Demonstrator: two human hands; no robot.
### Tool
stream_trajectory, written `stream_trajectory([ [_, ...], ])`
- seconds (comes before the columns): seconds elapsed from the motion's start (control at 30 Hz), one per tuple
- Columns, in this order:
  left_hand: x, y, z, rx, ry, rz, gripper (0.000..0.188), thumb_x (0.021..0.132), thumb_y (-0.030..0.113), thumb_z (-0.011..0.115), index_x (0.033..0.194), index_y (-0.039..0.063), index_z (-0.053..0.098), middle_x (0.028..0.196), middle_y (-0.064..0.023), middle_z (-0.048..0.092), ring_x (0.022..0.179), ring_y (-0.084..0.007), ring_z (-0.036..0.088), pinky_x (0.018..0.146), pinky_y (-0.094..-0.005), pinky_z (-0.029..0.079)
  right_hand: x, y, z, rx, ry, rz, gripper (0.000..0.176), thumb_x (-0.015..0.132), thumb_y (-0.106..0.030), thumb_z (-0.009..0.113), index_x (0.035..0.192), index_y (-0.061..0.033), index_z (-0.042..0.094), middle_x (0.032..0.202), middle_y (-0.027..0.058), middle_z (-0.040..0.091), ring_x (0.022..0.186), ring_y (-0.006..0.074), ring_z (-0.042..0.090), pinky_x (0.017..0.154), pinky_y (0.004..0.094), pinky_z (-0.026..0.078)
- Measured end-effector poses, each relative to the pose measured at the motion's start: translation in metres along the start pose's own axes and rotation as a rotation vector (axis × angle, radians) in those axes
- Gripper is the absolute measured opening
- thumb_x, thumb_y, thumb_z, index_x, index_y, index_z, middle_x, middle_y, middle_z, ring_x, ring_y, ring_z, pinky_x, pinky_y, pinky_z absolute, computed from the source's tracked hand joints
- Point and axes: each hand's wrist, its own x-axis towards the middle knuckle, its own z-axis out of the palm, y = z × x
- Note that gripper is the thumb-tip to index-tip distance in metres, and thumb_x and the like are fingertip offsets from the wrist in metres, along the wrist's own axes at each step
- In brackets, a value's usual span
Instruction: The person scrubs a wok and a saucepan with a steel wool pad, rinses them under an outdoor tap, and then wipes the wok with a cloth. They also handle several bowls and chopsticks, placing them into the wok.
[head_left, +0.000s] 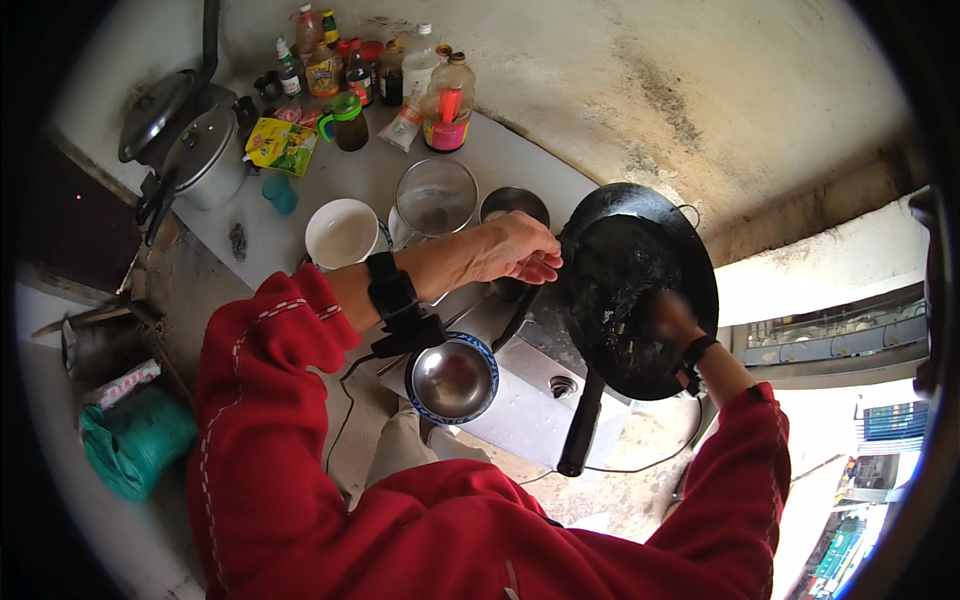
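My left hand (527, 247), fingers loosely curled, is at the left rim of a black wok (592, 202); whether it touches the rim I cannot tell. The wok sits tilted on a metal gas stove (551, 341), its dark handle (581, 427) pointing towards me. Inside the wok reaches my right hand (670, 319), blurred, low over the wet, dark bottom, where small pale bits lie. Whether it holds anything is hidden by the blur. A steel bowl (450, 379) with a blue patterned rim under it stands near the stove's front left.
A white bowl (341, 232), a wire strainer (436, 196) and a dark pan (514, 201) stand behind my left arm. Sauce bottles (448, 105), a green-lidded jug (347, 124), a teal cup (280, 195) and a pressure cooker (206, 154) are farther back. A cable (645, 466) hangs below the stove.
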Motion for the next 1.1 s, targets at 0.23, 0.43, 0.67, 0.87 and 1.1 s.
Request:
stream_trajectory([
  [0.23, -0.056, 0.005, -0.076, 0.027, 0.164, 0.11, 0.018, 0.087, 0.019, 0.061, 0.098, 0.004, 0.059, 0.098, -0.0074, 0.064, 0.085, -0.0188, 0.065, 0.07, -0.029, 0.052, 0.042, -0.054, -0.005, 0.688, 0.249, 0.469, 0.05, 0.073, -0.04, 0.07, 0.104, -0.0009, 0.062, 0.088, 0.0202, 0.065, 0.086, 0.0312, 0.065, 0.069, 0.0434, 0.051],
  [0.43, -0.15, -0.011, -0.18, -0.029, 0.403, 0.206, 0.016, 0.091, 0.019, 0.053, 0.097, 0.006, 0.059, 0.097, -0.0062, 0.065, 0.086, -0.0162, 0.063, 0.073, -0.0276, 0.049, 0.07, -0.01, 0.024, 0.205, -0.006, -0.068, 0.058, 0.079, -0.032, 0.066, 0.125, -0.0011, 0.047, 0.115, 0.0291, 0.055, 0.106, 0.0377, 0.057, 0.084, 0.0424, 0.048],
  [0.67, -0.209, -0.076, -0.262, -0.15, 0.629, 0.117, 0.015, 0.089, 0.021, 0.056, 0.095, 0.008, 0.059, 0.101, -0.0073, 0.064, 0.089, -0.0187, 0.062, 0.077, -0.0322, 0.049, 0.097, 0.006, 0.067, -0.026, 0.023, -0.098, 0.04, 0.081, -0.019, 0.061, 0.119, -0.0049, 0.055, 0.113, 0.0282, 0.056, 0.107, 0.0418, 0.055, 0.088, 0.0427, 0.047],
  [0.87, -0.19, -0.155, -0.303, -0.213, 0.682, 0.119, 0.014, 0.084, 0.015, 0.062, 0.089, 0.003, 0.058, 0.087, -0.009, 0.061, 0.077, -0.0213, 0.063, 0.069, -0.0337, 0.052, 0.053, -0.039, 0.002, 1.002, 0.044, 0.185, 0.014, 0.075, -0.01, 0.061, 0.089, -0.0043, 0.062, 0.074, 0.0073, 0.058, 0.07, 0.0234, 0.057, 0.062, 0.0345, 0.045],
  [1.1, -0.145, -0.193, -0.327, -0.314, 0.692, 0.036, 0.025, 0.088, 0.021, 0.059, 0.097, -0.001, 0.051, 0.085, -0.0153, 0.058, 0.074, -0.0274, 0.063, 0.068, -0.0348, 0.056, -0.042, -0.034, -0.075, 1.753, 0.32, -0.042, 0.019, 0.085, -0.031, 0.064, 0.09, -0.0146, 0.057, 0.078, -0.0037, 0.057, 0.069, 0.0083, 0.054, 0.059, 0.0259, 0.041],
])
